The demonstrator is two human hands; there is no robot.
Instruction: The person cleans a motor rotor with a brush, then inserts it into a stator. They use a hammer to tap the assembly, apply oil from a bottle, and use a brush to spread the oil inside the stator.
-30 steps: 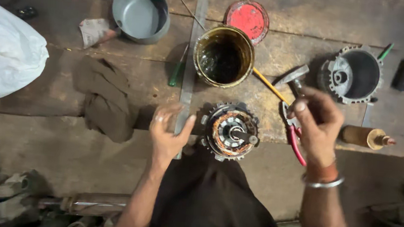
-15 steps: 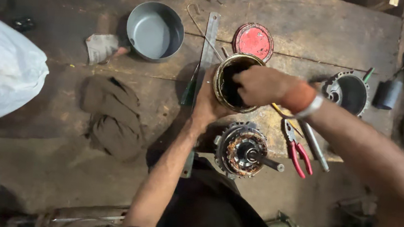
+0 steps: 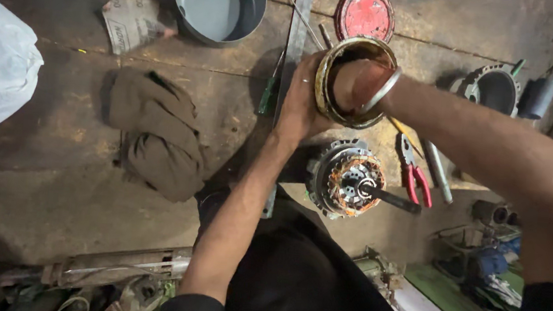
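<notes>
Head view: left hand (image 3: 300, 107) clasps the tin can (image 3: 334, 107) just above the motor stator (image 3: 348, 180); right hand (image 3: 353, 82) sits inside the can, its grip hidden.

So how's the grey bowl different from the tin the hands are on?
The grey bowl is wide, shallow and pale inside; the tin is narrower, deeper, with a dark, stained, yellowish rim. The grey bowl stands untouched, while the left hand grips the tin's side and the right hand reaches into it. Both are round, open-topped containers.

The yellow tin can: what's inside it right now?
The right hand is pushed into the yellow tin can up to the wrist; the left hand steadies its side. Its fingers and the can's contents are hidden.
</notes>
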